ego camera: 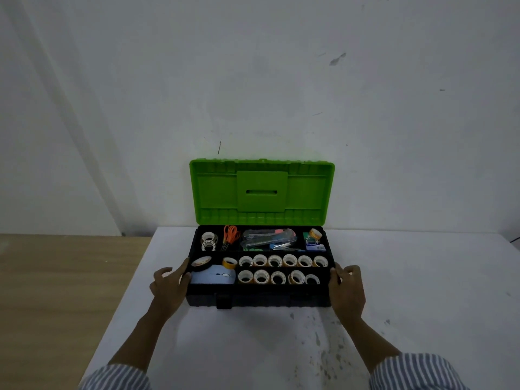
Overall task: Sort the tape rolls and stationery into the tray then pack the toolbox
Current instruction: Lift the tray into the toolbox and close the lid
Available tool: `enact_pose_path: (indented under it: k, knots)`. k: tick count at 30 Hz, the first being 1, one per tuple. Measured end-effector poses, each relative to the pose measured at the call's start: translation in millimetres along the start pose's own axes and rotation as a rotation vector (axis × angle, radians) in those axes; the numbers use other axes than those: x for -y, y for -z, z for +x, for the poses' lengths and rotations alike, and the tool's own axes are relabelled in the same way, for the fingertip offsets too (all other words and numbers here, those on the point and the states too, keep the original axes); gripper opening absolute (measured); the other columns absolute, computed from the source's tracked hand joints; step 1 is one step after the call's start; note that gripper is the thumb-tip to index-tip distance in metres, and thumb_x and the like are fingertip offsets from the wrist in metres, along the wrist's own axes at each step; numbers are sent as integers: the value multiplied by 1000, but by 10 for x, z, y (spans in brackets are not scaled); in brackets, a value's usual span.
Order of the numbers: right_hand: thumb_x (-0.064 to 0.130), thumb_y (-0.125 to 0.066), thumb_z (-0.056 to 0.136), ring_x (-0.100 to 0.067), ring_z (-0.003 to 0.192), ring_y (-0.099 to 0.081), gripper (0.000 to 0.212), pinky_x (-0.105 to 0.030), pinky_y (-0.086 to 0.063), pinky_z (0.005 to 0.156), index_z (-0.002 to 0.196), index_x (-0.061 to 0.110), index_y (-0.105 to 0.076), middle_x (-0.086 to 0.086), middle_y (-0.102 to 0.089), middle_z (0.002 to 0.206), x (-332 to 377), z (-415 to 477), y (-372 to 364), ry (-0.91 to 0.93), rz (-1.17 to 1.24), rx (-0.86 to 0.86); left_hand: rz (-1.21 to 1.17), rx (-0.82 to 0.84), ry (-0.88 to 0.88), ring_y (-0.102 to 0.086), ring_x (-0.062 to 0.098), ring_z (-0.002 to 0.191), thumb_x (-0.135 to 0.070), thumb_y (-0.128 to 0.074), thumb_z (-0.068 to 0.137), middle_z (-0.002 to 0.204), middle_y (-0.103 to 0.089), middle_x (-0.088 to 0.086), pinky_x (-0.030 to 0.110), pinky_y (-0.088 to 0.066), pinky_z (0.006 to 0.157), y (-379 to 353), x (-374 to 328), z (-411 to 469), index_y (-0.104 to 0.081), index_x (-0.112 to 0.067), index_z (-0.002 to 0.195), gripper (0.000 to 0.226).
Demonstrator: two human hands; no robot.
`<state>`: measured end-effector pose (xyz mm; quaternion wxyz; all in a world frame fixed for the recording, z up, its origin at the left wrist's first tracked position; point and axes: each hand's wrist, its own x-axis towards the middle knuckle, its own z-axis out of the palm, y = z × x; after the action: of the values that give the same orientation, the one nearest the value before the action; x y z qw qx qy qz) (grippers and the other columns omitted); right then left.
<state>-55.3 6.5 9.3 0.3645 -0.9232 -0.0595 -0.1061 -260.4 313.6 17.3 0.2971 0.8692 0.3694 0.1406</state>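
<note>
A dark toolbox (259, 301) stands on the white table with its green lid (261, 190) raised against the wall. A black tray (281, 267) sits in its top. Several small tape rolls (282, 260) fill the tray's two front right rows. Two more rolls (208, 241) lie at the back left, beside orange scissors (230, 236). Bagged stationery (268, 239) fills the back middle. A black tape roll (201, 263) and a yellow roll (229, 263) lie front left over a blue pad (213, 275). My left hand (168, 285) grips the tray's left end. My right hand (346, 285) grips its right end.
The white table (253, 347) runs from the wall to me. A wooden table (56, 291) adjoins it on the left. A black latch (223, 301) hangs on the toolbox front. A white wall stands close behind the lid.
</note>
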Motion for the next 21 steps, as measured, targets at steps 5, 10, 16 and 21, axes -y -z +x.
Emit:
enact_pose_path:
  k: [5, 10, 16, 21]
  knots:
    - [21, -58, 91, -36, 87, -59, 38, -43, -46, 77, 124, 2, -59, -20, -54, 109, 133, 271, 77, 161, -113, -77, 3, -80, 8, -27, 27, 129, -28, -48, 94, 123, -57, 12, 42, -18, 106, 201, -264, 157, -35, -12, 139, 49]
    - [21, -43, 97, -36, 122, -44, 49, -47, -35, 97, 143, 6, -33, -18, -37, 141, 763, 969, 158, 253, -166, 65, 87, -74, -120, -29, 34, 124, -42, -40, 91, 114, -55, 22, 48, -22, 100, 469, -692, 709, -32, -11, 140, 59]
    - [18, -46, 94, -34, 128, -37, 57, -48, -28, 104, 145, 7, -22, -14, -35, 143, 1448, 1629, 164, 386, -320, 125, 325, 7, -261, -13, 33, 132, -24, -45, 93, 156, 0, 2, 46, -15, 105, 612, -1382, 1232, -4, -20, 147, 67]
    - [5, -52, 78, -33, 106, -45, 62, -40, -31, 85, 137, 13, -37, -15, -43, 125, 1540, 1696, 165, 389, -350, -84, 479, 14, -326, -7, 39, 134, -22, -53, 88, 154, 18, 0, 50, -17, 106, 598, -1677, 1427, 3, -20, 146, 80]
